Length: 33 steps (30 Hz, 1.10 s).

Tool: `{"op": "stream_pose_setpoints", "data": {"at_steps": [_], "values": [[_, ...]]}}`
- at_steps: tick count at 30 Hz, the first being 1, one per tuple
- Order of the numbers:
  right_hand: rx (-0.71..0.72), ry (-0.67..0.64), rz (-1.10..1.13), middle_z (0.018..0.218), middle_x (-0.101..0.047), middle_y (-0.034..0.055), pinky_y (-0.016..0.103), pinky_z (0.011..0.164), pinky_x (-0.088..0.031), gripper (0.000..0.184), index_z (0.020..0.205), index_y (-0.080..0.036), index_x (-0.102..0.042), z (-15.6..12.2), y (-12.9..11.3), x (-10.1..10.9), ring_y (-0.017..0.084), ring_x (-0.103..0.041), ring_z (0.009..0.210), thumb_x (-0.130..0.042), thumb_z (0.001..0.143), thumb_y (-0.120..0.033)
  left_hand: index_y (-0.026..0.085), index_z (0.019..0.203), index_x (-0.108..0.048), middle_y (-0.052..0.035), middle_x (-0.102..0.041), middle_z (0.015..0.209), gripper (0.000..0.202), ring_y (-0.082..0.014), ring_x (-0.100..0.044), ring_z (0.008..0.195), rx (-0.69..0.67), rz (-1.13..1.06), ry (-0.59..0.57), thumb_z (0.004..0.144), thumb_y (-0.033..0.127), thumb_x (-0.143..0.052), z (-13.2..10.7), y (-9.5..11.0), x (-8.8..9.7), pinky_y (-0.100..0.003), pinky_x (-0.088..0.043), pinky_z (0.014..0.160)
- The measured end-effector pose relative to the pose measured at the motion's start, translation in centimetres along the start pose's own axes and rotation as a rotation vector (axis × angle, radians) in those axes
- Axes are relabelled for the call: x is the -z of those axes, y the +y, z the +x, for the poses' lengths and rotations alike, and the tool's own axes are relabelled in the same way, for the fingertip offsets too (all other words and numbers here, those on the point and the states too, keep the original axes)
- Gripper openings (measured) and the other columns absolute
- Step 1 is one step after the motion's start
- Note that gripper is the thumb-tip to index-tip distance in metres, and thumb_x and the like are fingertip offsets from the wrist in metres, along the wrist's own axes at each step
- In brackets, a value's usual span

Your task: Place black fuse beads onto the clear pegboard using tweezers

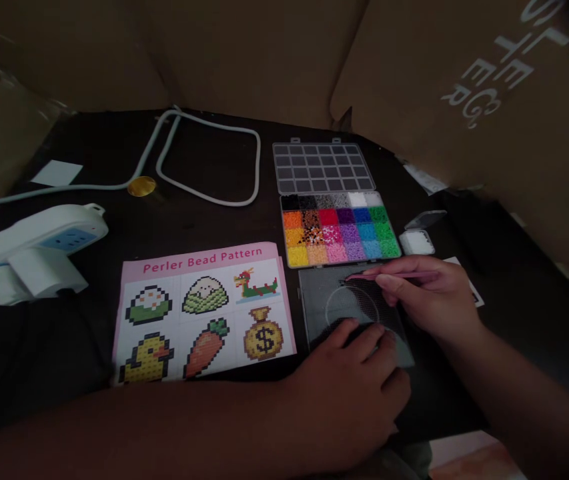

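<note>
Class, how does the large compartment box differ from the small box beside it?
The compartment box is larger than the small box. The compartment box holds beads of many colours; the small box shows white contents. The compartment box's lid lies flat, while the small box's lid tilts up. Both stand open.

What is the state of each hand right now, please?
Left hand: loosely open, resting on the near part of the pegboard.
Right hand: closed, holding the pink tweezers.
</note>
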State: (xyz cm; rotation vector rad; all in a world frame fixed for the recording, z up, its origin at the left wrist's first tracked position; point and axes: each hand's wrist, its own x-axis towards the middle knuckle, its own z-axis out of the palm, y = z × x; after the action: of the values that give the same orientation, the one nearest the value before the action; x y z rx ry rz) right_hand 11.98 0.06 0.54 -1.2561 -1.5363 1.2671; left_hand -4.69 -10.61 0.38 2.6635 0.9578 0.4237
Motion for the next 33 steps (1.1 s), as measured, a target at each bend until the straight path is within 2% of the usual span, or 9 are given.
{"op": "stream_pose_setpoints", "data": {"at_steps": [5, 13, 22, 33], "values": [[0.015, -0.004, -0.017, 0.074, -0.076, 0.0032, 0.025, 0.05, -0.057, 0.008, 0.076, -0.023, -0.075, -0.02, 0.06, 0.24, 0.016, -0.071, 0.062, -0.079, 0.077, -0.029, 0.017, 0.12, -0.059, -0.0137, -0.052, 0.139, 0.043, -0.0316, -0.043, 0.133, -0.007, 0.005, 0.009, 0.091, 0.048, -0.06, -0.03, -0.04, -0.08, -0.05, -0.029, 0.112], [0.042, -0.024, -0.068, 0.081, -0.078, 0.004, 0.022, 0.045, -0.054, 0.004, 0.076, -0.023, -0.076, 0.0, 0.06, 0.37, 0.013, -0.067, 0.056, -0.078, 0.077, -0.026, 0.016, 0.121, -0.06, -0.0152, -0.051, 0.14, 0.045, -0.0321, -0.042, 0.134, -0.011, 0.005, 0.014, 0.091, 0.049, -0.06, 0.07, -0.17, -0.2, -0.05, -0.028, 0.112], [0.037, -0.046, -0.067, 0.086, -0.079, 0.0049, 0.021, 0.045, -0.053, 0.004, 0.077, -0.022, -0.076, 0.01, 0.25, 0.52, 0.013, -0.069, 0.058, -0.078, 0.078, -0.026, 0.017, 0.12, -0.061, -0.0148, -0.051, 0.139, 0.044, -0.0313, -0.043, 0.133, 0.002, 0.006, 0.016, 0.09, 0.049, -0.062, 0.07, -0.04, -0.15, -0.049, -0.028, 0.113], [0.049, -0.053, -0.077, 0.086, -0.079, 0.006, 0.023, 0.045, -0.054, 0.005, 0.077, -0.022, -0.074, -0.21, 0.09, 0.3, 0.019, -0.075, 0.072, -0.078, 0.077, -0.026, 0.017, 0.12, -0.06, -0.0148, -0.05, 0.14, 0.044, -0.0316, -0.042, 0.134, -0.001, -0.003, 0.017, 0.09, 0.049, -0.061, 0.06, 0.02, -0.19, -0.05, -0.027, 0.113]]}}
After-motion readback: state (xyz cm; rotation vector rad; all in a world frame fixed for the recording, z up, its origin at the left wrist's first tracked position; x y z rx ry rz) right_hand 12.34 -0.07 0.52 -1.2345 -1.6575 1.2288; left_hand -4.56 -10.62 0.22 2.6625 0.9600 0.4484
